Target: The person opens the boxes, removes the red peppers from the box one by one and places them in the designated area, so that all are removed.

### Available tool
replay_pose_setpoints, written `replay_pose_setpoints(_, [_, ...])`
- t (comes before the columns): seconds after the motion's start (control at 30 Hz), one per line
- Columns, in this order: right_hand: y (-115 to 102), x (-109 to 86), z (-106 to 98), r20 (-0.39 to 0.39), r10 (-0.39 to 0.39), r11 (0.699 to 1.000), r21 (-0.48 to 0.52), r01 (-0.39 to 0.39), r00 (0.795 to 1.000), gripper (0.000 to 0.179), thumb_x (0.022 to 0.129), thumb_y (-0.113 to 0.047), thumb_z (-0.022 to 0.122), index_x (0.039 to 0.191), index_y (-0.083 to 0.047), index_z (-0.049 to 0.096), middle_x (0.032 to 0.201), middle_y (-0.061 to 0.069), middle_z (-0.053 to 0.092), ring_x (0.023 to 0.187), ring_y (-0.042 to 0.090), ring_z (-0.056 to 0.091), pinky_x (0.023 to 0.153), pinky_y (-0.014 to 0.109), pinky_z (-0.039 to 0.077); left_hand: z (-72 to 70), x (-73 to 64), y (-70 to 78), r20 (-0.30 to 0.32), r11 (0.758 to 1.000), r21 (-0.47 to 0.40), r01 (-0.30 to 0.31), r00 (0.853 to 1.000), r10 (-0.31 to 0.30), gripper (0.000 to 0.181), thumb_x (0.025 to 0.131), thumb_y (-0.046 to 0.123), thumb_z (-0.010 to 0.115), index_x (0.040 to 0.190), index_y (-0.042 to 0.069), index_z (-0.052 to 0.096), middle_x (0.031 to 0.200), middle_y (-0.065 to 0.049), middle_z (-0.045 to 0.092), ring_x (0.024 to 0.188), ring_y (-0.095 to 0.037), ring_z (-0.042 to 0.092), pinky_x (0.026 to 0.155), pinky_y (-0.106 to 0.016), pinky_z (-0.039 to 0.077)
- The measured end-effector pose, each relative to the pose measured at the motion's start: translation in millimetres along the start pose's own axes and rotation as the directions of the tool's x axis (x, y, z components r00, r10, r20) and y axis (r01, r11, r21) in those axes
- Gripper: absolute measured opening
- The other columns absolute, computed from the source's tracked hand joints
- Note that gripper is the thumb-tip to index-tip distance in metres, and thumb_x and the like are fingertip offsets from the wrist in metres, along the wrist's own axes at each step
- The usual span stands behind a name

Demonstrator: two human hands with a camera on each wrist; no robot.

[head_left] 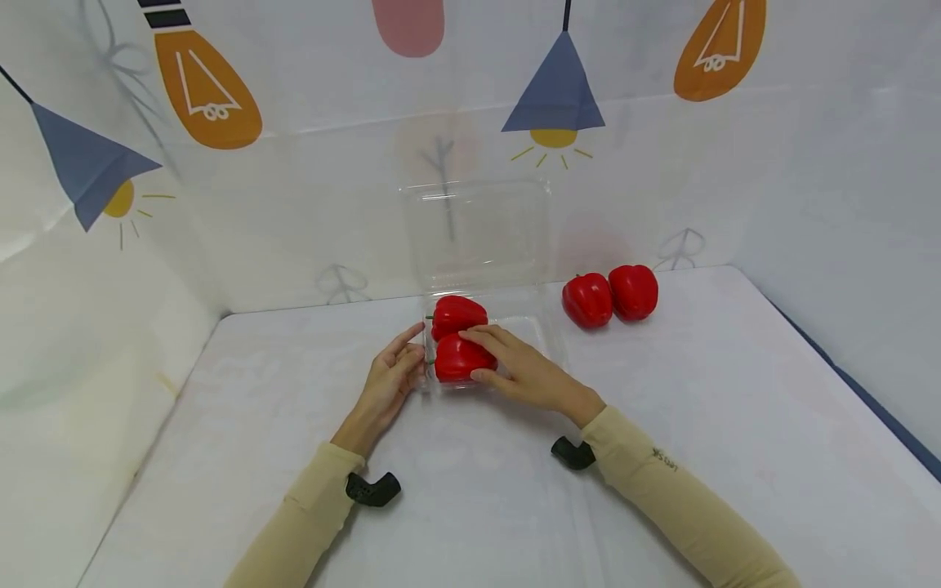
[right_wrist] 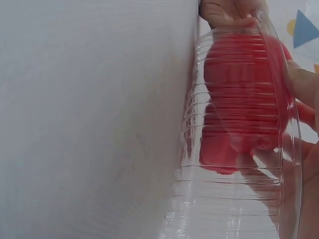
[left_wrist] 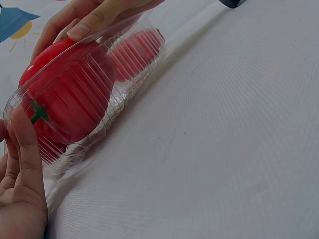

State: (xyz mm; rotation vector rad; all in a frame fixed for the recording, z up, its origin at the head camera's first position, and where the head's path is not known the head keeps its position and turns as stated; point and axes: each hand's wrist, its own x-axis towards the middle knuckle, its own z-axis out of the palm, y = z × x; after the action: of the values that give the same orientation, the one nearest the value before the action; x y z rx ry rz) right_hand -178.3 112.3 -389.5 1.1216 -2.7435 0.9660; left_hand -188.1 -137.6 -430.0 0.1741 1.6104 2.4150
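Note:
Two red bell peppers lie one behind the other in the left half of a clear plastic clamshell box [head_left: 544,331], its lid [head_left: 481,233] raised at the back. My right hand [head_left: 532,376] grips the front bell pepper [head_left: 457,359], thumb on the near side and fingers over the far side. Behind it lies the back bell pepper [head_left: 457,314]. My left hand [head_left: 390,376] touches the box's left wall with extended fingers. Through the ribbed wall in the left wrist view, the front pepper's green stem [left_wrist: 39,112] points toward the left hand's fingers [left_wrist: 27,149].
Two more red peppers, a left one [head_left: 586,300] and a right one [head_left: 634,291], stand side by side on the white table [head_left: 698,425], right of the box. A white curtain [head_left: 309,204] printed with lamps and bulbs hangs behind.

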Motion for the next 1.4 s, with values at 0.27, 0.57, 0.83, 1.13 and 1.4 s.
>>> replay_pose_setpoints(0.27, [-0.8, 0.9, -0.3, 0.000, -0.009, 1.000, -0.006, 0.009, 1.000, 0.060, 0.091, -0.036, 0.060, 0.145, -0.027, 0.034, 0.143, 0.000, 0.039, 0.132, 0.019, 0.040, 0.103, 0.040, 0.046, 0.1, -0.1, 0.1, -0.014, 1.000, 0.012, -0.003, 1.000, 0.003, 0.052, 0.096, 0.010, 0.053, 0.145, 0.011, 0.036, 0.088, 0.006, 0.055, 0.069, -0.005, 0.052, 0.058, -0.014, 0.050])
replay_pose_setpoints(0.57, [-1.3, 2.1, 0.4, -0.006, -0.017, 0.999, -0.028, 0.017, 1.000, 0.060, 0.091, -0.031, 0.061, 0.145, -0.024, 0.034, 0.142, 0.003, 0.041, 0.131, 0.020, 0.042, 0.101, 0.037, 0.048, -0.3, 0.3, -0.4, -0.017, 1.000, -0.002, 0.001, 1.000, -0.001, 0.052, 0.096, 0.009, 0.053, 0.145, 0.010, 0.036, 0.088, 0.006, 0.055, 0.069, -0.006, 0.052, 0.059, -0.015, 0.050])
replay_pose_setpoints(0.83, [0.8, 3.5, -3.0, -0.023, 0.070, 0.995, 0.066, -0.068, 0.997, 0.053, 0.096, -0.030, 0.054, 0.144, -0.024, 0.034, 0.139, 0.001, 0.045, 0.128, 0.018, 0.045, 0.103, 0.037, 0.046, 0.6, -0.9, 1.1, -0.015, 1.000, 0.013, -0.005, 1.000, 0.005, 0.051, 0.096, 0.009, 0.052, 0.145, 0.012, 0.036, 0.088, 0.006, 0.055, 0.069, -0.005, 0.051, 0.058, -0.014, 0.049])
replay_pose_setpoints(1.13, [0.5, 3.6, -4.9, -0.014, 0.076, 0.993, 0.089, -0.074, 0.997, 0.053, 0.096, -0.032, 0.054, 0.144, -0.023, 0.034, 0.137, 0.002, 0.045, 0.126, 0.018, 0.046, 0.102, 0.036, 0.047, 1.1, -2.2, 1.4, -0.022, 1.000, 0.029, -0.011, 1.000, 0.011, 0.050, 0.096, 0.011, 0.053, 0.144, 0.012, 0.038, 0.088, 0.006, 0.055, 0.069, -0.006, 0.050, 0.058, -0.014, 0.049])
replay_pose_setpoints(1.4, [2.0, 2.7, -6.0, -0.016, 0.109, 0.986, 0.131, -0.106, 0.994, 0.053, 0.096, -0.036, 0.053, 0.144, -0.023, 0.035, 0.139, 0.001, 0.045, 0.128, 0.019, 0.044, 0.102, 0.038, 0.047, 0.6, -0.9, -0.4, -0.018, 1.000, 0.018, -0.008, 1.000, 0.008, 0.050, 0.096, 0.011, 0.053, 0.144, 0.012, 0.038, 0.089, 0.004, 0.055, 0.069, -0.006, 0.050, 0.058, -0.015, 0.049])
